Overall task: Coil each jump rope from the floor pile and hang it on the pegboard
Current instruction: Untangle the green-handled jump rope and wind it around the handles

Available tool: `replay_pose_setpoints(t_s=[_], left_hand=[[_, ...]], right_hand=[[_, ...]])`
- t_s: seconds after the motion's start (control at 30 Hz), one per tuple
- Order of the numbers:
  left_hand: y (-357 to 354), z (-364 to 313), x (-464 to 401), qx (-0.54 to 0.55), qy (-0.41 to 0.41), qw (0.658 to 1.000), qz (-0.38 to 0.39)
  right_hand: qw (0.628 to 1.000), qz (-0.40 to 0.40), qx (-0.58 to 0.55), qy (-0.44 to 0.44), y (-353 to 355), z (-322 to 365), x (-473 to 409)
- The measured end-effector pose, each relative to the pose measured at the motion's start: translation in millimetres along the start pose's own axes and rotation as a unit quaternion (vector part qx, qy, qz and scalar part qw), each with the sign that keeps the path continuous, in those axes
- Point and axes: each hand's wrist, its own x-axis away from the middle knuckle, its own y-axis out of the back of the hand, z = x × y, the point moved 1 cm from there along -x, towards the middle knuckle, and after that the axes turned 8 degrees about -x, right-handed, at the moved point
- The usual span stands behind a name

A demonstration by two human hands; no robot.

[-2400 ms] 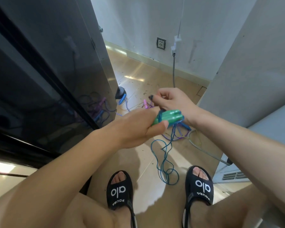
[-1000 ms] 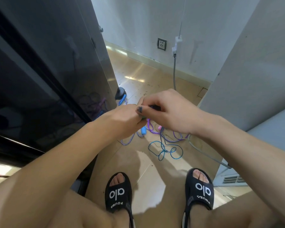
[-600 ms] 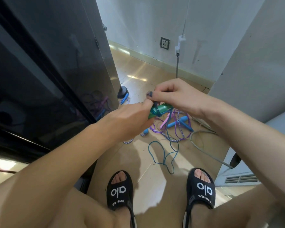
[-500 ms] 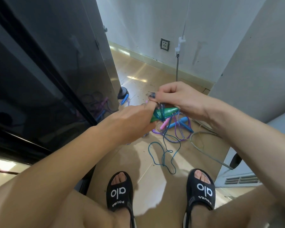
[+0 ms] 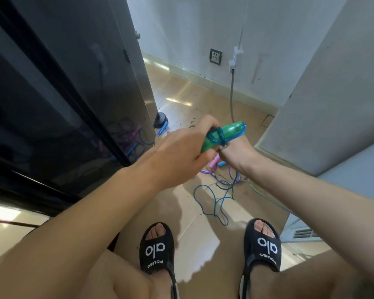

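My left hand (image 5: 181, 147) grips the green handles (image 5: 229, 132) of a jump rope, held level above the floor. A few turns of its blue cord (image 5: 219, 138) wrap the handles. My right hand (image 5: 238, 153) sits just under and behind the handles, fingers closed on the cord. The rest of the blue cord (image 5: 212, 203) hangs down and lies in loose loops on the floor between my feet. Behind it lies the pile of other ropes (image 5: 222, 175), purple-and-white cords with pink and blue handles. No pegboard is in view.
A tall dark glossy cabinet (image 5: 63, 93) stands close on the left. A grey wall panel (image 5: 324, 93) closes the right side. A grey cable (image 5: 232, 98) runs down from the wall by a socket (image 5: 215, 56). My sandalled feet (image 5: 158, 247) stand on the tan floor.
My right hand has swung from above the handles to below them, carrying the cord around. More blue turns sit on the green handles, and the loose loops on the floor have shifted.
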Motion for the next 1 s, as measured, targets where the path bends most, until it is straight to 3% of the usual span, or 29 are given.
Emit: replay_pose_setpoints(t_s=[0.13, 0.27, 0.4, 0.5, 0.63, 0.73, 1.0], left_hand=[[0, 25, -12, -0.03, 0.088, 0.996, -0.009], [2, 66, -11, -0.13, 0.142, 0.98, 0.042], [-10, 62, -15, -0.175, 0.106, 0.974, 0.1], [-15, 53, -22, -0.185, 0.085, 0.972, 0.121], [-23, 45, -23, -0.316, 0.037, 0.934, 0.166], [-26, 29, -18, -0.38, -0.009, 0.902, 0.203], [-7, -2, -7, -0.196, -0.021, 0.969, 0.149]], right_hand=[[0.997, -0.062, -0.042, 0.004, -5, 2, 9], [0.996, -0.026, 0.039, 0.072, -14, 12, 29], [0.974, -0.052, 0.111, 0.188, -15, 30, 40], [0.969, -0.067, 0.095, 0.22, 0, 35, 31], [0.948, -0.073, 0.165, 0.263, 16, 43, 24], [0.949, -0.057, 0.181, 0.253, 21, 45, 20], [0.992, 0.085, -0.035, 0.089, 35, 30, 3]])
